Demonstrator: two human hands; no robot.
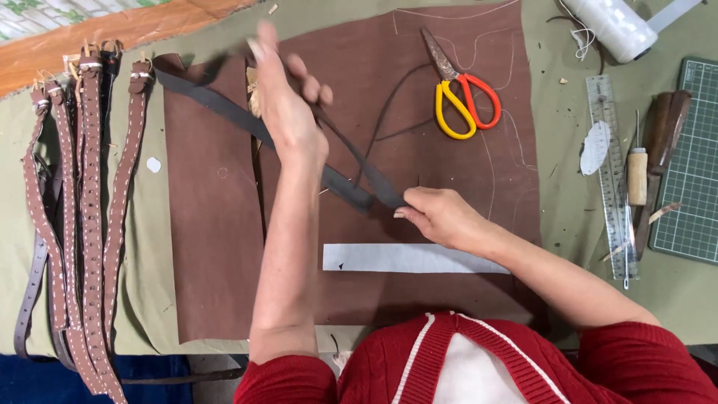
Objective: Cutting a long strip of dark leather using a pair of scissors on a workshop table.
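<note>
at the far left of the green table (583,217), finished stitched belts (82,224) lie side by side. my left hand (288,112) pinches a dark strap (224,105) above the brown leather sheet (217,247); my right hand (441,217) grips its other end, left of the scissors (464,97).

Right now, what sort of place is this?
Probably a leather craft workbench. Finished brown stitched leather straps with buckles lie at one side, a large brown leather sheet covers the green table, and yellow-and-red-handled scissors and a wooden-handled awl sit nearby. Both hands hold a dark grey leather strip.
</note>
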